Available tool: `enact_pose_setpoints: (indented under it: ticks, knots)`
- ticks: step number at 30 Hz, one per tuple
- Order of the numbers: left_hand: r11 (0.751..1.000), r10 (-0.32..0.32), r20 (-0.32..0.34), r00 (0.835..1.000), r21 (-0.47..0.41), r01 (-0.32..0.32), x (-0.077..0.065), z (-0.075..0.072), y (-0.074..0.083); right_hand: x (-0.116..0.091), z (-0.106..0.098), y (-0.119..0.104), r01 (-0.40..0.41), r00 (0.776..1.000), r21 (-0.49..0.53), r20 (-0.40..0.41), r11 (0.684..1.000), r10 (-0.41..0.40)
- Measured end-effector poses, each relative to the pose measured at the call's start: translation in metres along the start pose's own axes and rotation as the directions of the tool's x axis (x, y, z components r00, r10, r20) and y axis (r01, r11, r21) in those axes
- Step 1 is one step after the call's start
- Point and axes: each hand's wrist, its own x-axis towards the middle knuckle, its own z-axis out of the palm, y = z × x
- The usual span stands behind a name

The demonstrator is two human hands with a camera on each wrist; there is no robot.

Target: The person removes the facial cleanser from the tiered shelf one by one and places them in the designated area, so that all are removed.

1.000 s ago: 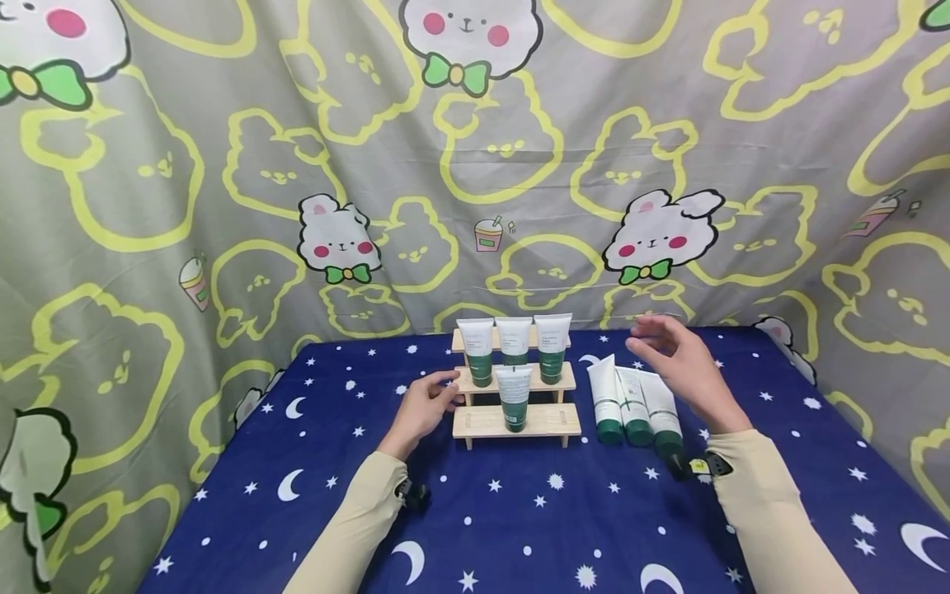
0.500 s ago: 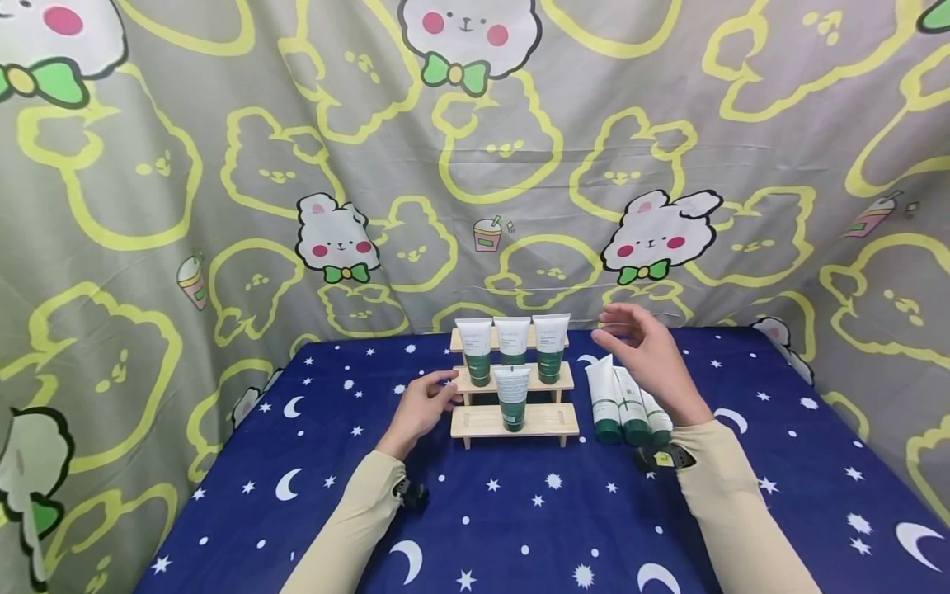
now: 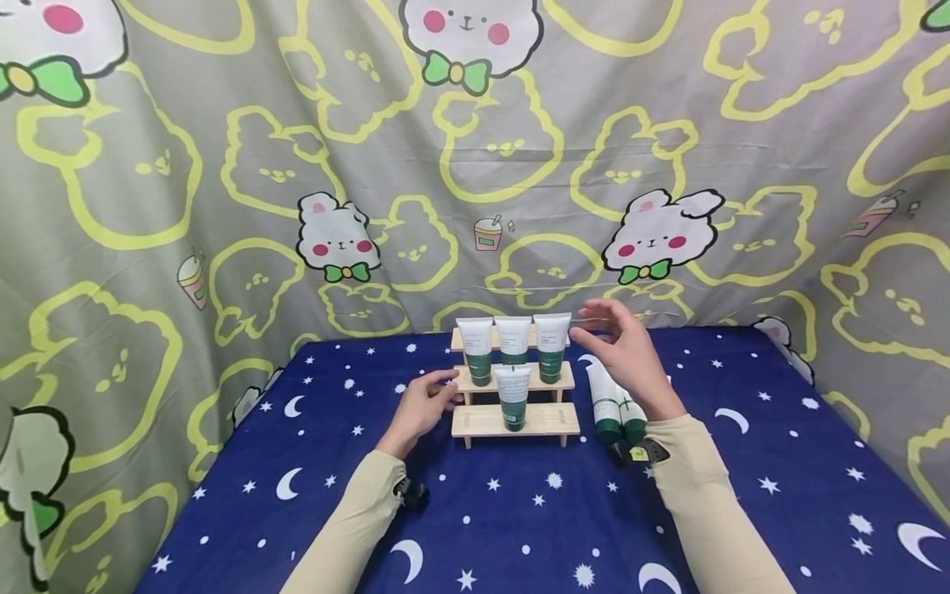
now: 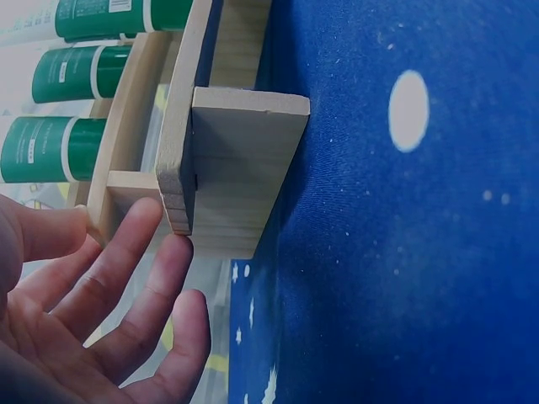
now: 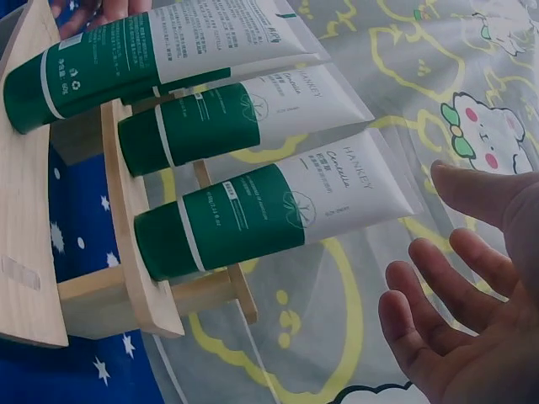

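A tiered wooden stand [image 3: 475, 423] stands on the table. Three white-and-green cosmetic tubes, such as the right-hand tube [image 3: 552, 351], stand cap-down on its middle tier. A single tube [image 3: 513, 396] stands mid-way along the bottom tier, its back label facing out. My left hand [image 3: 423, 408] touches the stand's left end with loosely bent fingers; the fingertips [image 4: 175, 250] lie at the board ends in the left wrist view. My right hand [image 3: 623, 355] hovers just right of the right-hand tube, fingers spread and apart from it, gripping nothing [image 5: 472, 295].
More tubes lie on the cloth right of the stand, like this white tube [image 3: 604, 404]; my right hand and wrist partly hide them. A dark blue tablecloth [image 3: 490, 528] with moons and stars covers the table. A patterned curtain [image 3: 416, 165] hangs behind.
My right hand has moved left, from above the lying tubes to beside the stand's right-hand tube. My left hand stays at the stand's left end. The tubes have not moved.
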Motion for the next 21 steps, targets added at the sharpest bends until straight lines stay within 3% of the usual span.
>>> enact_pose_setpoints:
  ticks: [21]
  knots:
    - [1.0, 0.007, 0.002, 1.0, -0.03, -0.007, 0.0, -0.001, -0.001, -0.001, 0.02, 0.025, -0.052, 0.998, 0.015, 0.039, 0.999, 0.052]
